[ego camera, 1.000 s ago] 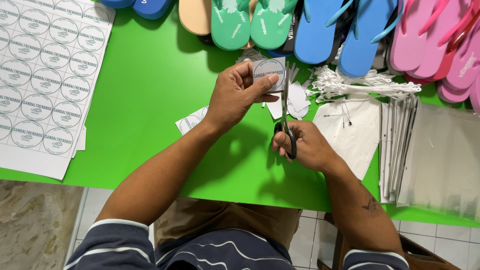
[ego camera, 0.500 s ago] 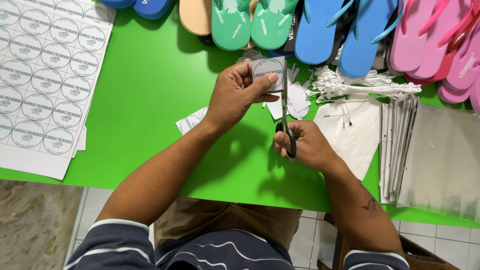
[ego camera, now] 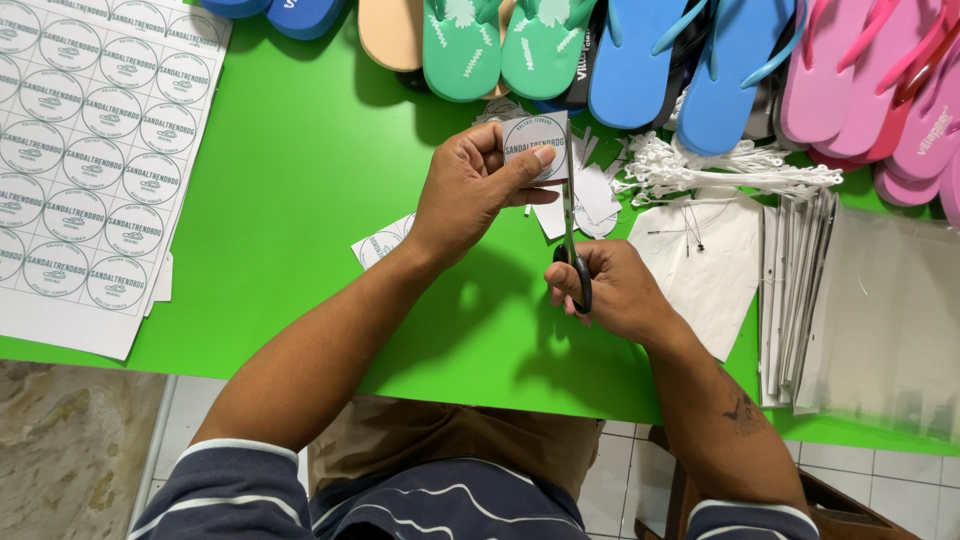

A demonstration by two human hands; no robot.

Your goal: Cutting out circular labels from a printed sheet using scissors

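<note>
Left hand [ego camera: 470, 195] pinches round paper label [ego camera: 535, 148] steady for trimming; right hand [ego camera: 610, 290] grips scissors [ego camera: 572, 235] just beside label, blades probably partly closed. Label sheet [ego camera: 85, 150] far left.

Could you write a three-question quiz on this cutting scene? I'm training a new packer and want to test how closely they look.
1. Which hand holds the scissors?
2. True or false: the left hand pinches a round paper label above the green table.
3. Where does the uncut label sheet lie: A) to the person's left, B) under the flip-flops, C) on the clear plastic bags?

Key:
1. The right hand, fingers through the black handles, blades pointing up at the label.
2. True.
3. A.
</note>
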